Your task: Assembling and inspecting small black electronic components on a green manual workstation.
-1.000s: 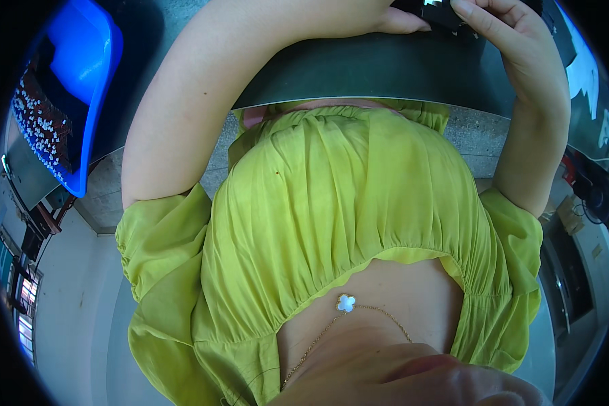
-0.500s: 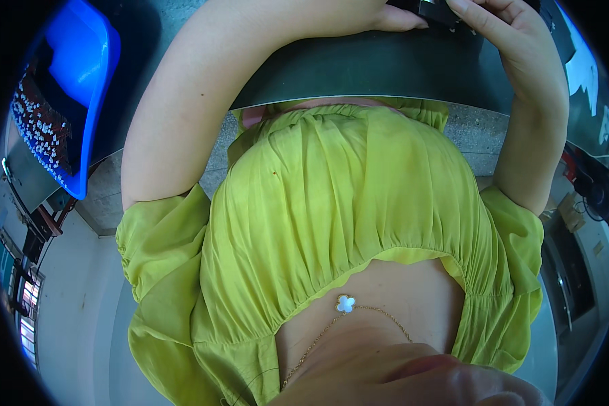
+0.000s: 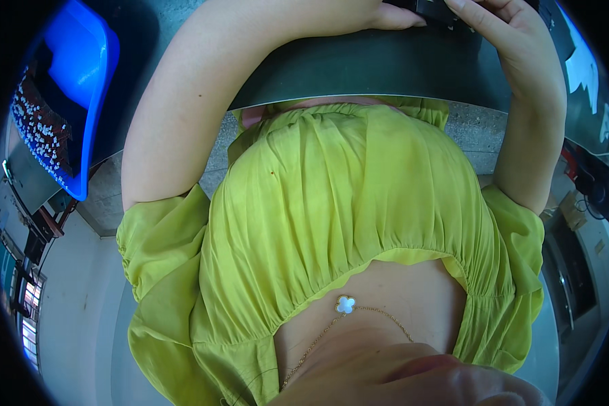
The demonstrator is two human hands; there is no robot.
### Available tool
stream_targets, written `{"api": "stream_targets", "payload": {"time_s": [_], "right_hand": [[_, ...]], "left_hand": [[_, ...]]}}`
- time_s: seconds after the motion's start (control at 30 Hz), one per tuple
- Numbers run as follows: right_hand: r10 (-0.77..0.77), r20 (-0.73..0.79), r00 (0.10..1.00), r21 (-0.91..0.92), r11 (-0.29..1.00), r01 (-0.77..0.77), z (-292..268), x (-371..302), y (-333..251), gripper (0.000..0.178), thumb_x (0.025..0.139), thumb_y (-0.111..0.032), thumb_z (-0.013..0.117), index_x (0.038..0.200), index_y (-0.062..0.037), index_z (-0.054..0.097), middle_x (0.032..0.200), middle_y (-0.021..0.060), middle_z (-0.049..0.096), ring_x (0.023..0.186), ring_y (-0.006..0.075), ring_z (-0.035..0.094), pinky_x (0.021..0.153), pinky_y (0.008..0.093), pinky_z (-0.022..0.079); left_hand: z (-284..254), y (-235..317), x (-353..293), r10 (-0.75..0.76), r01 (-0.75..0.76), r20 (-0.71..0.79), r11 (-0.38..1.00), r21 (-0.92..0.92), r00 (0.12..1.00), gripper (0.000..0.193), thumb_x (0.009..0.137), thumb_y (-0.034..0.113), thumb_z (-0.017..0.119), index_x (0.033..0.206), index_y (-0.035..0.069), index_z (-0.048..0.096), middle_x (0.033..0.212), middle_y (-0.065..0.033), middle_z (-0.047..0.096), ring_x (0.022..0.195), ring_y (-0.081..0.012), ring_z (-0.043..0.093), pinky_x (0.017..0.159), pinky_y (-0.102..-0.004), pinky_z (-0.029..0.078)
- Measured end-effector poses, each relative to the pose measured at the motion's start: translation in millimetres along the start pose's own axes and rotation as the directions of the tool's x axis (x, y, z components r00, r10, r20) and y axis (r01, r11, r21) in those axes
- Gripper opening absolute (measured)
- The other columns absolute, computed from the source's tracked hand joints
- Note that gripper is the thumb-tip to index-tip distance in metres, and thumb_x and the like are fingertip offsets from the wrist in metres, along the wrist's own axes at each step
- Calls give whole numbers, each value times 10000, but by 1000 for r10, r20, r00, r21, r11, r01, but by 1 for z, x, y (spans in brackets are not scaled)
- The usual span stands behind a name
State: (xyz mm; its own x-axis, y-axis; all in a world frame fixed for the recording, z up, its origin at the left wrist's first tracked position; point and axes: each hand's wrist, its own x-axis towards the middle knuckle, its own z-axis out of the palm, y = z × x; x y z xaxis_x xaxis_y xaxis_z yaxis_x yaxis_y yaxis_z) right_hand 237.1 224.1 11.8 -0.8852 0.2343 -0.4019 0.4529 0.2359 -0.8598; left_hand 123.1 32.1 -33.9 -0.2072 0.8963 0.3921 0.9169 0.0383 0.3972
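At the top edge, my left hand (image 3: 394,16) reaches in from the left with its thumb stretched along the near side of a small black part (image 3: 434,9). The other left fingers are out of frame. My right hand (image 3: 504,24) is bent in from the right, its thumb tip against the black part and its fingers curled. What lies between those right fingers is hidden. A few tiny pale bits (image 3: 451,28) show at the lower edge of the black part. Both hands are over a dark green table (image 3: 372,68).
A blue plastic bin (image 3: 101,88) stands at the left, with many small white pieces (image 3: 44,132) on a dark brown mesh-like surface inside. Pale torn sheets (image 3: 582,68) lie at the far right of the table. The table's near edge is close to my yellow-green top (image 3: 345,183).
Both hands stay almost in place. The black part and my left thumb have shifted very slightly up, and a shiny spot at the top edge no longer shows.
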Motion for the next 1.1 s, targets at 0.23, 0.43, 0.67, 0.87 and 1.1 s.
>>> {"api": "stream_targets", "payload": {"time_s": [0.23,0.43,0.67,0.87,1.1], "right_hand": [[4,10,1000,-5,1000,-4,0,1,0,107,939,-77,733,978,22,719,940,25,719,771,46,619,686,187,493],[-72,0,997,53,996,72,1,1,10,76,932,-49,729,943,19,698,966,32,709,781,45,607,701,190,490],[-446,-46,894,-302,859,413,21,-7,10,98,902,-18,741,901,12,648,919,26,669,804,69,589,729,220,485],[-549,-83,831,-466,759,455,12,-6,29,162,854,-19,767,870,-6,607,845,43,606,759,117,536,710,270,460],[-598,-94,796,-579,683,444,21,-7,11,256,839,-55,786,967,-20,566,776,26,460,695,134,439,650,276,400]], "left_hand": [[-2,1,0,-3,3,5,1000,-14,1000,276,772,251,824,889,51,675,856,-136,636,920,-338,637,1090,-455,431],[-2,2,2,-18,18,22,1000,-24,1000,284,771,251,831,911,51,685,857,-136,638,918,-337,635,1093,-445,427],[-7,2,0,-56,58,41,997,-47,998,279,772,241,831,922,54,687,868,-138,640,926,-342,634,1094,-440,426],[2,3,3,25,-27,-36,998,-63,999,282,771,235,829,922,46,683,885,-142,641,936,-347,634,1084,-448,430],[-8,4,-1,-61,63,41,995,-71,997,283,778,245,825,927,49,686,881,-143,642,943,-345,637,1082,-456,428]]}}
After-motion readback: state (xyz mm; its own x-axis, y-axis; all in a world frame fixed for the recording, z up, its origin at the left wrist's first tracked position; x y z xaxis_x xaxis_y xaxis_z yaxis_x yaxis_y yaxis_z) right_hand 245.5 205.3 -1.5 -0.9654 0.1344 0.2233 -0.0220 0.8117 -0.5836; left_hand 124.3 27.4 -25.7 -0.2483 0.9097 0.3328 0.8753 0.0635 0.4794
